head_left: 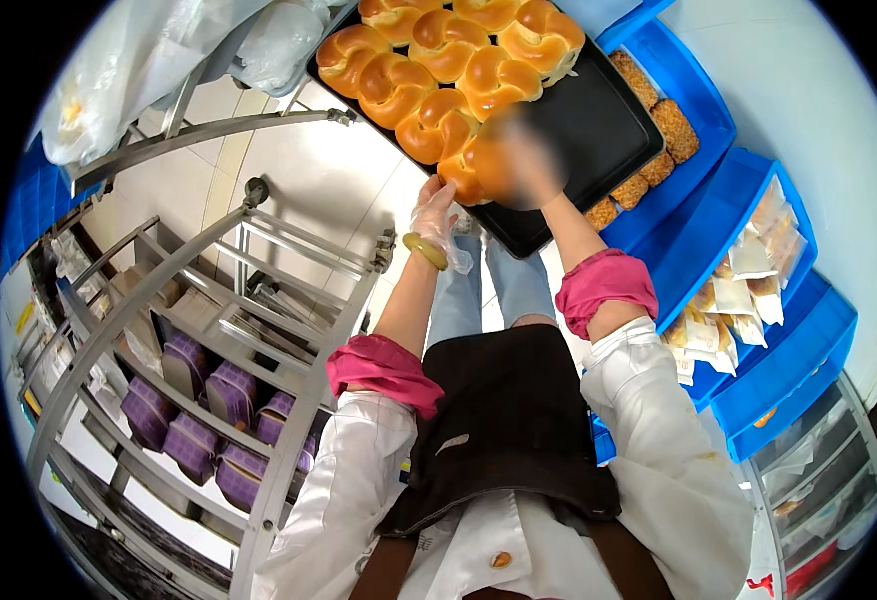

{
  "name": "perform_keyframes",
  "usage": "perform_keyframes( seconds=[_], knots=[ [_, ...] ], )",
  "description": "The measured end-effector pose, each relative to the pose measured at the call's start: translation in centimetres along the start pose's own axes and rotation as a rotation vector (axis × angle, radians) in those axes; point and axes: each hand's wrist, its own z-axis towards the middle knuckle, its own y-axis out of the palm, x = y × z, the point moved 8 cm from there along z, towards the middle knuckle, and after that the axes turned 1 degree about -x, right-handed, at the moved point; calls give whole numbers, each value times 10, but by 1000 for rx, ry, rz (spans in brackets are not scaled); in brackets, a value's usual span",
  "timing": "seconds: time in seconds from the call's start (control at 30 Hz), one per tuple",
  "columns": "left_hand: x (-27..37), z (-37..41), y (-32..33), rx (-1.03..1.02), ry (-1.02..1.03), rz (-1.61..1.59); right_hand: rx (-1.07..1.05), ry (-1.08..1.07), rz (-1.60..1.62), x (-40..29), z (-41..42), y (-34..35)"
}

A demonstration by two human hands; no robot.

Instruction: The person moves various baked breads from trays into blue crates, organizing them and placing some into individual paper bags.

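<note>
A black baking tray (596,124) holds several glossy golden knotted bread buns (450,46) on its left part. Its right part is bare black metal. My left hand (434,210), in a clear plastic glove with a yellowish bangle at the wrist, is at the tray's near-left edge. Its fingertips touch or nearly touch the nearest bun (459,178); whether they grip the bun or the rim cannot be told. My right hand (534,165) reaches over the tray beside that bun. A blur covers this hand and part of the bun, hiding its fingers.
Blue plastic crates (716,247) stand on the right, with browned crusted breads (675,131) and white-wrapped baked goods (738,289). A metal rack (288,442) on my left holds purple packages (232,394). Plastic bags (281,45) lie at the upper left, above tiled floor (296,165).
</note>
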Motion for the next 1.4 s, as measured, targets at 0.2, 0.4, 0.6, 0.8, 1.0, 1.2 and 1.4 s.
perform_keyframes(
  seconds=[0.2, 0.4, 0.6, 0.8, 1.0, 1.2, 1.4],
  knots=[
    [-6, 33, -9, 21, -63, -24, -82, -50, -202, -8, 17, 15],
    [18, 41, 0, -62, -83, -114, -130, -72, 130, -31, -5, 32],
    [11, 60, 6, -261, -69, -95, -51, 420, 603, 18, -60, 49],
    [-14, 37, 17, -409, -22, 616, 343, 421, 982, 87, -151, 51],
    [-79, -53, 52, -609, -254, 344, 441, 332, 628, 72, -267, -32],
    [-100, -189, 153, -784, -332, 414, 492, 196, 649, 48, -370, -140],
    [-149, -336, 300, -1282, -122, 487, 667, -137, 1440, 107, -509, -310]
  ],
)
